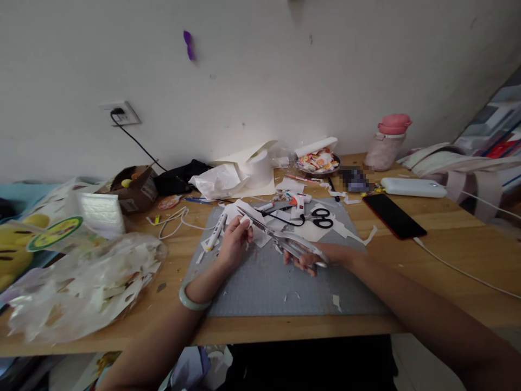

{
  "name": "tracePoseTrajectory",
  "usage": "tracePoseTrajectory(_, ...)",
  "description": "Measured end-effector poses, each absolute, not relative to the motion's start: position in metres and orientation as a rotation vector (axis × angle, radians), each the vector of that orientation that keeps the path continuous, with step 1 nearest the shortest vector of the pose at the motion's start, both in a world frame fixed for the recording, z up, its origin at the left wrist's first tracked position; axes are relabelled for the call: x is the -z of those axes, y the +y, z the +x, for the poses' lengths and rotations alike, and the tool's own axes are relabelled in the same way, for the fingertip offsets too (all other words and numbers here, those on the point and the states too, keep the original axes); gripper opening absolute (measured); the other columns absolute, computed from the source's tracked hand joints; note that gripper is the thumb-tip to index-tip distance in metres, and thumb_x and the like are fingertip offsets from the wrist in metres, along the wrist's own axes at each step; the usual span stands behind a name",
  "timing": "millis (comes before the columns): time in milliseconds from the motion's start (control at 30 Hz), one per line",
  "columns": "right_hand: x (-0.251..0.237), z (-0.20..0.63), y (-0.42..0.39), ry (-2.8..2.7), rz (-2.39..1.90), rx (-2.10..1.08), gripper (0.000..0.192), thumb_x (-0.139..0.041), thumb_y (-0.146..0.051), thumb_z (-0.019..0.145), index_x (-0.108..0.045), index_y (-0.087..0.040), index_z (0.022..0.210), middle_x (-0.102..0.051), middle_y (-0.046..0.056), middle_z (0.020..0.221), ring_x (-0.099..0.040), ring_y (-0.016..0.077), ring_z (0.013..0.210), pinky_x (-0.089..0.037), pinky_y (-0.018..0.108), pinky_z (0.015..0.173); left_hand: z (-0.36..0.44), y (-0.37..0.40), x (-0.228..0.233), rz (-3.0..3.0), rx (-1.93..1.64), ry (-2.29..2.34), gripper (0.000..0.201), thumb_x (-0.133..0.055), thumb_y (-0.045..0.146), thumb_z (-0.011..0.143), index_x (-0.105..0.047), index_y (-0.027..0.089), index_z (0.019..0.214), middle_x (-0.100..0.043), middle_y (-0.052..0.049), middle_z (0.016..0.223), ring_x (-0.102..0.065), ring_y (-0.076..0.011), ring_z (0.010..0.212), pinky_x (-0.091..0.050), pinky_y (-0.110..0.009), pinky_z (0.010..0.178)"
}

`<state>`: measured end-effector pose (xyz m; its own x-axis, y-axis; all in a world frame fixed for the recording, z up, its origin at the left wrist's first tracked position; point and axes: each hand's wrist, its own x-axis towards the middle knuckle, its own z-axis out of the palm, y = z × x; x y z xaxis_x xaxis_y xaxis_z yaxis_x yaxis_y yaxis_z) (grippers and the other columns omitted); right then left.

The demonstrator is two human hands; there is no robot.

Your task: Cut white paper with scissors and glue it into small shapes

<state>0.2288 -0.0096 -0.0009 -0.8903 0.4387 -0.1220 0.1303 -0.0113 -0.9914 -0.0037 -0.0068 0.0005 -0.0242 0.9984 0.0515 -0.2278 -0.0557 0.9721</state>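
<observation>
Right hand (313, 259) clenched on the handle of a utility knife (280, 236), blade reaching forward-left toward the left hand (235, 239), which pinches a small white paper piece (245, 220) just past the tip; best to keep fingers beside the edge, piece over the cutting mat (260, 288).

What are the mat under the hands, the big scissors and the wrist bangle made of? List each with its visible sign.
Mat: seemingly rubbery plastic, matte grey, faintly gridded.
Big scissors, in the right hand: metal blades, grey with a dull sheen.
Bangle on the left wrist: possibly jade or glass; pale green, smooth, glossy.
</observation>
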Motion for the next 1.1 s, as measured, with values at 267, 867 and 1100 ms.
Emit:
tracePoseTrajectory(267, 0.004, 0.224, -0.005, -1.984, -0.784, -2.088, 0.038, -0.07, -0.031, 0.068, -0.05, -0.017, 0.096, -0.053, -0.001, 0.084, -0.046, 0.0026, 0.047, -0.041, 0.016, 0.04, -0.002, -0.008, 0.0, 1.116, -1.326, 1.038, 0.025, -0.062, 0.036, 0.072, -0.047, 0.018, 0.065, -0.049, 0.005, 0.051, -0.041, -0.0076, 0.044, -0.032, -0.02, 0.044)
tracePoseTrajectory(867, 0.003, 0.233, 0.005, -2.245, -1.532, -0.723, 0.034, -0.067, -0.024, 0.065, -0.064, -0.017, 0.098, -0.064, 0.012, 0.107, -0.058, 0.0273, 0.096, -0.043, 0.034, 0.082, 0.002, -0.029, -0.004, 1.938, -0.968, 0.99, 0.026, -0.059, 0.026, 0.079, -0.07, 0.023, 0.102, -0.072, -0.004, 0.073, -0.061, -0.0166, 0.059, -0.048, -0.028, 0.064)
tracePoseTrajectory(1100, 0.001, 0.227, -0.003, -2.207, -1.314, -0.52, 0.018, -0.052, -0.032, 0.083, -0.063, -0.018, 0.083, -0.064, 0.008, 0.09, -0.056, 0.0205, 0.088, -0.041, 0.032, 0.079, 0.004, -0.027, 0.003, 2.054, -0.919, 1.027, 0.034, -0.058, 0.017, 0.077, -0.068, 0.026, 0.109, -0.071, -0.005, 0.104, -0.067, -0.018, 0.078, -0.052, -0.028, 0.071)
